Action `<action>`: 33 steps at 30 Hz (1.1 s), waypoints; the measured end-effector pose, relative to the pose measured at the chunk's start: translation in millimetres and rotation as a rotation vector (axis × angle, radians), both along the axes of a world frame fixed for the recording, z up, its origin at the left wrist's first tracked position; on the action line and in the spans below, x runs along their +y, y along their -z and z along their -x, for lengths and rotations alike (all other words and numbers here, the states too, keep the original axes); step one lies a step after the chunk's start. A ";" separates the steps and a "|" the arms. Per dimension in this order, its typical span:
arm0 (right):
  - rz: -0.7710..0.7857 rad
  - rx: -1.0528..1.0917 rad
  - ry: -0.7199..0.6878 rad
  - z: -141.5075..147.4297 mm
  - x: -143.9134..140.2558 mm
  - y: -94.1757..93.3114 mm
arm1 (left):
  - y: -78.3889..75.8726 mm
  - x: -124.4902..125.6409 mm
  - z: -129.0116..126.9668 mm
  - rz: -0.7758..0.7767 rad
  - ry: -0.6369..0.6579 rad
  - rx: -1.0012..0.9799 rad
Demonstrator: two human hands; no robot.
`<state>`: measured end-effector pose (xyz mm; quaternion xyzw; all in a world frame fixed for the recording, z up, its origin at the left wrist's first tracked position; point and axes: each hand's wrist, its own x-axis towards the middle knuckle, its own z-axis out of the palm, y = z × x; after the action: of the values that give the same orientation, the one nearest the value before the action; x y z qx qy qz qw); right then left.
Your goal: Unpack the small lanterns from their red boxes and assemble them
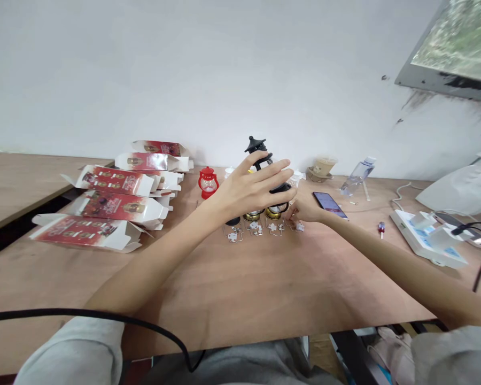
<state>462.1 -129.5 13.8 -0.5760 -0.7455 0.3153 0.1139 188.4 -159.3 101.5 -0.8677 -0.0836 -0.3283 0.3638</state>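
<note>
My left hand (254,187) reaches across a black toy lantern (256,144). The lantern is raised and tilted, its top showing above my fingers and its dark base below them. My fingers curve across its near side, and the thumb is hidden. Low beside it, my right hand (305,206) has its fingers curled close to the tabletop; what they grip is hidden. Gold-based lanterns (273,213) stand beneath my left hand. Small wired parts (234,234) lie in a row in front of them. A red lantern (208,182) stands upright to the left.
Several open red-and-white boxes (104,179) lie at left. On the right are a phone (330,205), a lidded cup (323,166), a clear bottle (358,175), a small screwdriver (381,230) and a power strip (428,240). A black cable (144,322) crosses near my left arm.
</note>
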 end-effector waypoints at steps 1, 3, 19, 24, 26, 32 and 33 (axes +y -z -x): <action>-0.008 0.002 -0.016 0.8 -2.0 -0.2 | -0.7 -0.9 0.1 0.022 -0.013 0.011; -0.016 0.005 -0.035 2.5 -8.1 -0.8 | -1.5 -2.2 0.1 0.046 -0.025 0.021; -0.097 0.837 0.173 20.7 -54.0 -59.8 | 24.8 -4.2 -19.5 -0.213 0.107 0.049; 0.152 0.803 -0.016 37.9 -80.2 -69.6 | 52.0 -13.9 -39.9 -0.323 0.351 0.096; 0.160 0.752 -0.046 37.7 -85.4 -68.4 | 60.3 -17.5 -45.4 -0.302 0.404 0.132; -0.072 0.614 0.121 0.3 -75.0 -64.5 | 79.2 -30.6 -53.0 -0.146 0.400 0.212; -0.129 0.605 0.198 -8.0 -69.5 -61.1 | 84.1 -32.8 -54.3 -0.114 0.396 0.223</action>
<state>470.1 -199.1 74.9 -0.5173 -0.6368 0.4119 0.3965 242.7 -192.1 17.4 -0.8761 0.1475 -0.2996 0.3478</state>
